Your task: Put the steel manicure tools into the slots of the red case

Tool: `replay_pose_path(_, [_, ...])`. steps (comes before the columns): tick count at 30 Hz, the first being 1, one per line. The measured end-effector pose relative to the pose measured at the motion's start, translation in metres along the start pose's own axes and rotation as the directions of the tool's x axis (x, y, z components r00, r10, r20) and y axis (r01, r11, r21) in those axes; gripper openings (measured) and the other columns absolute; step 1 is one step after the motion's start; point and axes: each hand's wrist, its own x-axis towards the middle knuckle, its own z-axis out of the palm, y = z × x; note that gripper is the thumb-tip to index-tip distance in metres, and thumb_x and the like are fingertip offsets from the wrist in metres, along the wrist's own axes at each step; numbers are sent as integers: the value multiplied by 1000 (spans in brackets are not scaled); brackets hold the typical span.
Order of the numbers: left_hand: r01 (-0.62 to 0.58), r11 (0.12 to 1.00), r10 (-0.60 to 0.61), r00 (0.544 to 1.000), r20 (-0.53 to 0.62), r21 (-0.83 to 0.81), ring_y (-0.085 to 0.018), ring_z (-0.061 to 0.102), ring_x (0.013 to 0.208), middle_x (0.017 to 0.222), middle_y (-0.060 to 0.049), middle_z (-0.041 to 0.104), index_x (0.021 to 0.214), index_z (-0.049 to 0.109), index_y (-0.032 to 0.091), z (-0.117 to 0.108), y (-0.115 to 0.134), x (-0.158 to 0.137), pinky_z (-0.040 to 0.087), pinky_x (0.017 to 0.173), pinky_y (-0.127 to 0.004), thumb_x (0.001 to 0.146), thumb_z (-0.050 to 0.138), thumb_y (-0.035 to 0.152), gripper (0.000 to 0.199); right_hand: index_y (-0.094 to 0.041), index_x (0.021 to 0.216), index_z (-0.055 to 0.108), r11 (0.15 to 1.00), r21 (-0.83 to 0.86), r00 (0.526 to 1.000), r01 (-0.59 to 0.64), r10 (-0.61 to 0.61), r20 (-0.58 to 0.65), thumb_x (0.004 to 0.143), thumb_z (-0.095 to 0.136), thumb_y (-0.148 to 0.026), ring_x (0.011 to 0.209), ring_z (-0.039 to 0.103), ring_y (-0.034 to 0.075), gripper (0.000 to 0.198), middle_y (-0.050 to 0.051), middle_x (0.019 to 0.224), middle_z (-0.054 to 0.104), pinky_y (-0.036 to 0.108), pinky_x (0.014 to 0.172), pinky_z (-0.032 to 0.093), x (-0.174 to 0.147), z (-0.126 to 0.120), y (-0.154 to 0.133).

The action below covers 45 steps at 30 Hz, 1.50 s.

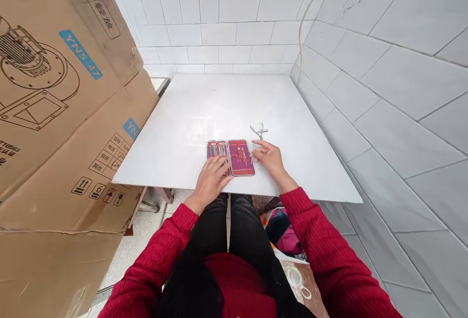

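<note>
An unfolded manicure case (242, 168) with a red and purple lining lies near the front edge of the white table. Several slim metal tools (217, 149) sit in its left half, and a few smaller ones are strapped into the right half. My left hand (212, 177) rests across the lower part of the left half, fingers stretched out over it. At the case's right edge, my right hand (268, 157) pinches a slim metal manicure tool (252, 153) between thumb and fingers; its exact kind is too small to tell. Just beyond that hand lies a pair of nippers (259, 131), handles spread.
The white table (164, 133) meets tiled walls behind and to the right. A large cardboard box (106, 113) stands along its left side. A pale cable (302, 30) hangs in the back corner. Below the table's right front are cloths (288, 237) and a roll of tape (294, 277).
</note>
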Motion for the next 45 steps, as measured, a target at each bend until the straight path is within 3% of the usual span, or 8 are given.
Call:
replay_pose_path(4, [71, 997, -71, 997, 4, -2, -31, 43, 139, 145, -11, 54, 133, 57, 23, -1, -9, 4, 35, 116, -54, 98, 56, 43, 40, -13, 107, 72, 1000, 3, 1000, 10, -10, 1, 63, 63, -33, 49, 51, 11, 48, -3, 63, 65, 25, 52, 42, 3, 3, -1])
replay_pose_path(16, [75, 997, -75, 997, 3, 20, -31, 49, 133, 139, -12, 58, 128, 59, 24, 3, -10, 8, 36, 115, -55, 99, 52, 45, 36, -18, 106, 74, 979, -189, 995, 80, -89, -42, 73, 57, -20, 56, 59, 12, 38, -5, 65, 66, 27, 68, 51, 35, 11, -12])
replay_pose_path(26, [82, 996, -82, 996, 23, 27, -32, 47, 134, 137, -11, 59, 122, 61, 24, 2, -7, 9, 35, 115, -56, 100, 51, 44, 31, -20, 110, 74, 953, -296, 998, 66, -66, 9, 77, 57, -20, 59, 61, 13, 37, -4, 68, 68, 27, 68, 52, 44, 13, 4])
replay_pose_path(45, [71, 997, -71, 997, 15, 32, -32, 47, 135, 135, -11, 60, 122, 61, 24, 4, -8, 8, 34, 116, -55, 100, 50, 44, 31, -17, 106, 76, 886, -458, 997, 74, -72, 22, 77, 58, -11, 63, 64, 15, 35, -4, 65, 68, 28, 73, 52, 43, 16, -7])
